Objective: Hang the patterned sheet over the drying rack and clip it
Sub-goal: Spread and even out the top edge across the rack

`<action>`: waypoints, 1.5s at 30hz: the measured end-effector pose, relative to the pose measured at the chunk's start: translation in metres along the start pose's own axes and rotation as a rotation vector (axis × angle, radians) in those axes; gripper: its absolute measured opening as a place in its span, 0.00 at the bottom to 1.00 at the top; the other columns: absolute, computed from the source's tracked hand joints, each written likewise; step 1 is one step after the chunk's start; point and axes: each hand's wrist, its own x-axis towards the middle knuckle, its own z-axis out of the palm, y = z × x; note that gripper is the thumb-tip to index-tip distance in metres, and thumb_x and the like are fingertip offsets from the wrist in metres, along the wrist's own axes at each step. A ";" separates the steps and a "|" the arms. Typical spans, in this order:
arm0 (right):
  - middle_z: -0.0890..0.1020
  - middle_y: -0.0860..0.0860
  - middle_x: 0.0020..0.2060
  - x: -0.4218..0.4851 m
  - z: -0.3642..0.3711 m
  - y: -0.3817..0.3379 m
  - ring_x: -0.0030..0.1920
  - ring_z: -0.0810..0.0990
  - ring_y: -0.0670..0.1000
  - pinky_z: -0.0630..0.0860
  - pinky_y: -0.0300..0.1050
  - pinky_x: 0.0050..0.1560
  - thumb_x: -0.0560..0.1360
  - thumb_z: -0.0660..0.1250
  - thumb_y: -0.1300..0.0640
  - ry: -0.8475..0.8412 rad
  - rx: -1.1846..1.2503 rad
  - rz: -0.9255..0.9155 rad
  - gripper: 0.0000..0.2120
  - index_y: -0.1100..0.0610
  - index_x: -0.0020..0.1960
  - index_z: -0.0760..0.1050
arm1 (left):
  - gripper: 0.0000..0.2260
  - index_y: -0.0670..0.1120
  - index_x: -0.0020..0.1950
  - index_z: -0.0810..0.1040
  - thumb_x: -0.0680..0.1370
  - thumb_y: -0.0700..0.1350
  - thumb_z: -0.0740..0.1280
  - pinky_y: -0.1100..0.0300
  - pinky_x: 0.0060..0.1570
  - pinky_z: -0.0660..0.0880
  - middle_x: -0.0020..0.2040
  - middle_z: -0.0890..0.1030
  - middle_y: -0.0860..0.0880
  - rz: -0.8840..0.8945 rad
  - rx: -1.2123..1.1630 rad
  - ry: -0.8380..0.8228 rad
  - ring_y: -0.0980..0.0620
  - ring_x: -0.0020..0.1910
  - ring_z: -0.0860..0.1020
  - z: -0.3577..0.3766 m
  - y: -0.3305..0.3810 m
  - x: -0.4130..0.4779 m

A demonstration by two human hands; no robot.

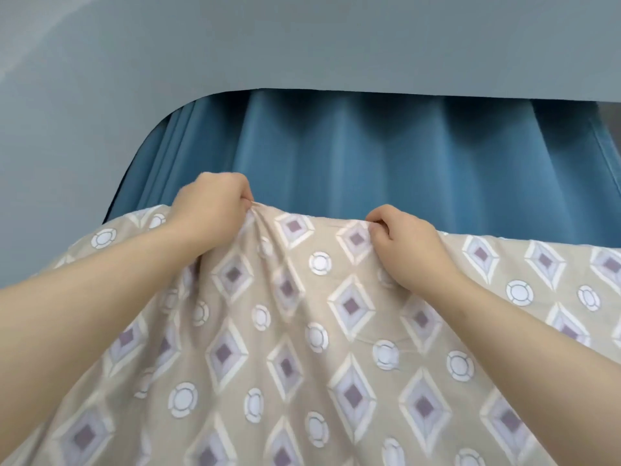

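Observation:
The patterned sheet [312, 348] is beige with purple diamonds and white rings, and it fills the lower half of the view, sloping up to a top edge. My left hand [211, 206] pinches a bunched fold of that top edge and lifts it slightly. My right hand [406, 243] grips the same edge further right, fingers curled over the cloth. The drying rack is hidden under the sheet, and no clip is in view.
A blue pleated curtain [369, 163] hangs right behind the sheet's top edge. Above and to the left is a plain grey wall [168, 45].

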 end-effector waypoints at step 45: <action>0.81 0.53 0.45 0.023 0.087 -0.131 0.50 0.73 0.57 0.59 0.49 0.55 0.79 0.49 0.57 0.222 -0.242 0.151 0.15 0.56 0.51 0.74 | 0.10 0.48 0.48 0.83 0.79 0.41 0.62 0.53 0.52 0.78 0.48 0.83 0.47 -0.123 -0.548 -0.381 0.46 0.48 0.81 -0.036 -0.135 0.018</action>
